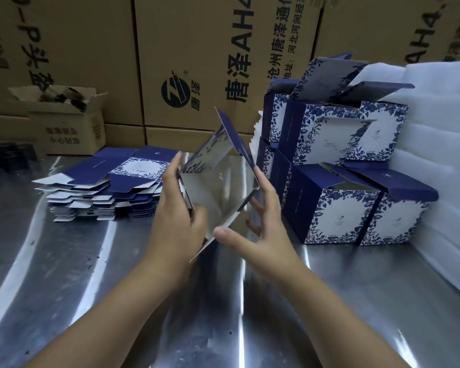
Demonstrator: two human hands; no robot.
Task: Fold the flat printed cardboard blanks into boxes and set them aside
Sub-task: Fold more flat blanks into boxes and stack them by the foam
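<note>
Right in front of me, just above the steel table [223,328], I'm holding a half-opened box [221,192] up in the air. Its silver inside faces me and the blue top flaps stick up at the far end. My left hand [179,216] grips the left wall, with the thumb on the inside and the fingers up along the outside. My right hand [260,229] has the right wall, thumb hooked on the near edge and fingers spread over the outer face.

Further back on the left, the flat blanks [104,192] sit in a messy stack on the table. On the right the finished boxes [337,166] are piled two high with lids open, right up against white foam sheets [441,155]. Behind it all there's a wall of big brown cartons [197,62], plus a small open carton [67,123] off to the left.
</note>
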